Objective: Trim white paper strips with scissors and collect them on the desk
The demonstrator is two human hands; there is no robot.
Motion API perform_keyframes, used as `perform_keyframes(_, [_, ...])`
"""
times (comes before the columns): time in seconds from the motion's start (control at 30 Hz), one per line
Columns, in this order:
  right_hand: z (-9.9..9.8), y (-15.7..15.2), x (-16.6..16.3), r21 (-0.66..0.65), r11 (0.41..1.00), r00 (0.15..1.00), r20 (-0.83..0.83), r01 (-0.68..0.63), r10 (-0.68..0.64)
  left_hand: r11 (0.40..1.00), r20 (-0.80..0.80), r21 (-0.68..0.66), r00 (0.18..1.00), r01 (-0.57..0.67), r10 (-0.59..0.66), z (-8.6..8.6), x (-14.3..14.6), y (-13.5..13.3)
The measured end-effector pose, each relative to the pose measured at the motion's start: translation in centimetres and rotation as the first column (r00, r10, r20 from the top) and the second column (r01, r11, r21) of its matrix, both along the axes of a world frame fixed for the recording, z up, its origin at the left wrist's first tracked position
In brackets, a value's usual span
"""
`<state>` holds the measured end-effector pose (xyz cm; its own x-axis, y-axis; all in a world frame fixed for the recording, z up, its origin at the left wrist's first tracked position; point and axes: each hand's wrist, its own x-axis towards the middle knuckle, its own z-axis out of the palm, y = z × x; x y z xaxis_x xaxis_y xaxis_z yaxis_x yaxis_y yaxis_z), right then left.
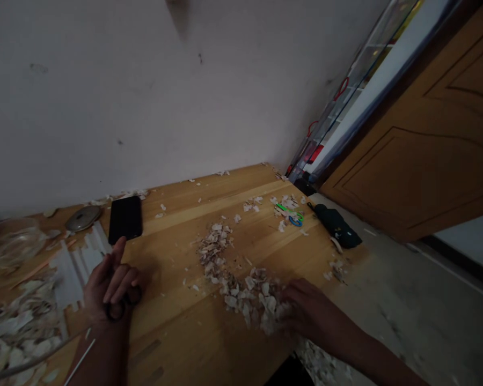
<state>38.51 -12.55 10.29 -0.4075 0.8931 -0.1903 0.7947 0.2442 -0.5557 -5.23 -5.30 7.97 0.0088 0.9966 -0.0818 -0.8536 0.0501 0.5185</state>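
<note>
My left hand (pixel 111 287) is on the left of the wooden table, palm partly up, with its index finger stretched out. Its other fingers curl around black-handled scissors (pixel 116 311), whose blades I cannot make out. On the right, my right hand (pixel 301 308) lies at the end of a curved heap of pale dried flakes (pixel 245 295). Its fingers reach into the flakes, apart as far as they show, and their tips are blurred and partly hidden. Some flakes at the fingertips are smeared by motion.
A black phone (pixel 125 220), white strips (pixel 78 260), an oval metal lid (pixel 83 218) and a clear bowl (pixel 14 241) lie left. More flakes (pixel 20 321) cover the near left. Green-blue scissors (pixel 293 217) and a dark folded umbrella (pixel 336 225) are right. Flakes (pixel 322 364) lie below the table edge.
</note>
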Motion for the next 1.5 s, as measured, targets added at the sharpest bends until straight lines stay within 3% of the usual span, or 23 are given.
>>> perform_keyframes(0.1, [-0.5,-0.1,-0.1,0.003,1.0,1.0,0.015,-0.003,0.003,0.999,-0.002,-0.038,1.0,-0.001,0.001,0.2,0.2,-0.1])
perform_keyframes(0.2, [-0.8,0.7,0.1,-0.007,1.0,0.997,-0.077,0.013,-0.013,0.999,0.001,-0.045,1.0,0.0,0.0,0.1,0.2,0.0])
perform_keyframes(0.37, [-0.7,1.4,0.7,-0.271,0.938,0.909,-0.293,0.218,-0.296,1.0,0.007,0.024,1.0,-0.006,0.005,-0.6,-0.2,0.3])
perform_keyframes(0.53, [-1.4,1.8,0.9,-0.42,0.864,0.783,-0.421,0.278,-0.457,1.0,0.003,0.024,1.0,0.019,-0.019,-1.0,-0.6,0.4])
perform_keyframes(0.87, [-0.2,2.3,0.5,-0.556,0.778,0.719,-0.409,0.292,-0.562,0.998,0.012,0.05,0.999,0.037,-0.038,-1.1,-0.8,0.4])
perform_keyframes(1.07, [-0.4,1.8,-0.5,-0.52,0.796,0.712,-0.428,0.309,-0.556,0.993,-0.011,0.08,0.997,0.082,-0.081,-1.4,-0.9,0.6])
perform_keyframes(1.17, [-0.9,2.4,-3.5,-0.536,0.795,0.651,-0.5,0.285,-0.571,0.977,-0.077,0.156,0.988,0.147,-0.136,-1.4,-0.6,0.9])
perform_keyframes(1.23, [-1.1,3.8,-7.2,-0.527,0.811,0.6,-0.571,0.256,-0.561,0.961,-0.148,0.187,0.973,0.205,-0.179,-1.3,-0.1,0.9])
perform_keyframes(1.33, [-1.3,7.2,-14.5,-0.479,0.858,0.514,-0.696,0.188,-0.501,0.969,-0.279,0.044,0.934,0.243,-0.221,-1.0,1.4,0.7])
perform_keyframes(1.4, [-1.5,9.6,-19.2,-0.501,0.857,0.478,-0.726,0.124,-0.494,0.978,-0.4,-0.078,0.892,0.194,-0.209,-0.8,2.4,0.8])
perform_keyframes(1.5, [-2.5,12.4,-24.2,-0.476,0.865,0.472,-0.733,0.156,-0.489,0.998,-0.574,-0.061,0.817,0.031,-0.06,-1.1,3.3,1.5])
